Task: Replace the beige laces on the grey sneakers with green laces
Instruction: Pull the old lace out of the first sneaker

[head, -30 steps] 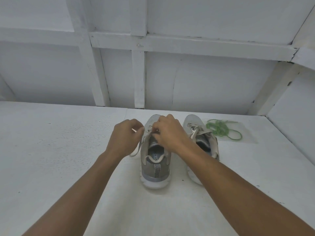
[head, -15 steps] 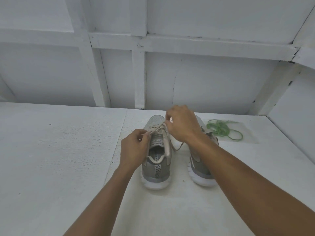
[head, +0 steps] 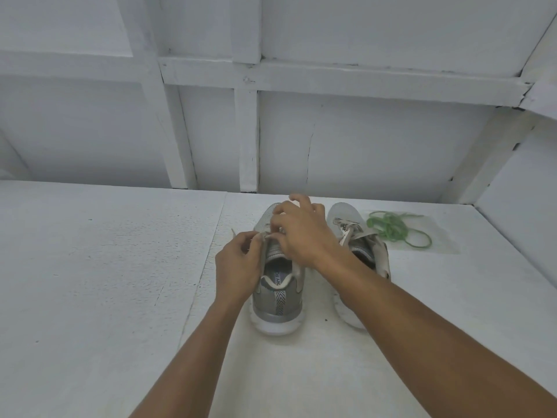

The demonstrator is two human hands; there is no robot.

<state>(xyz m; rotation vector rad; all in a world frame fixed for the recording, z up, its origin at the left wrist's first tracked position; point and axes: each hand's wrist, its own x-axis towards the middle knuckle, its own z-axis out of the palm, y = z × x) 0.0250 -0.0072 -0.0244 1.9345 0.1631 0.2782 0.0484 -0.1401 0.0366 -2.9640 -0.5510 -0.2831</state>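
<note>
White-painted tabletop bears both shoes, heels near: on the left grey mesh sneaker the left hand pinches the flat beige lace taut so the right hand, fingers curled, can seemingly pluck it loose, while coiled green laces wait far right.

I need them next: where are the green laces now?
In the head view, the green laces lie bunched on clear plastic, right of the toe of the right sneaker.
</note>
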